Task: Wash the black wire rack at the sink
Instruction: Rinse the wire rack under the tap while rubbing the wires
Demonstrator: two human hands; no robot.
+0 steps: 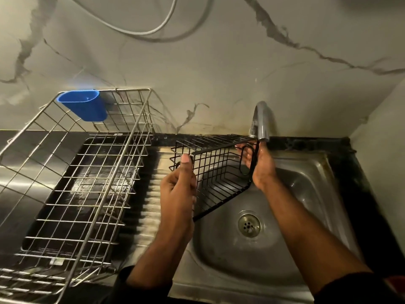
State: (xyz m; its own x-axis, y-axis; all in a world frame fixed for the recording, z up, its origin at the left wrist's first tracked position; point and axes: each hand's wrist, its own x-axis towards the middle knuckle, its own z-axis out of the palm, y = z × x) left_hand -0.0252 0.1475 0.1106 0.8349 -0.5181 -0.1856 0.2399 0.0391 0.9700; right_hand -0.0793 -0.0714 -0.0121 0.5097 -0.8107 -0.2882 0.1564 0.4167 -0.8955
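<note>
Leftmost, well left of the round steel sink, a large silver wire dish basket carries a blue plastic cup on its far rim. Nearer the sink, the left hand grips the black wire rack at its left edge, thumb up. That rack hangs tilted above the sink basin, its right end under the grey curved tap. The right hand holds that end, fingers curled round an oval loop. Rinsing looks underway; whether water flows is unclear, and most washing seems left.
</note>
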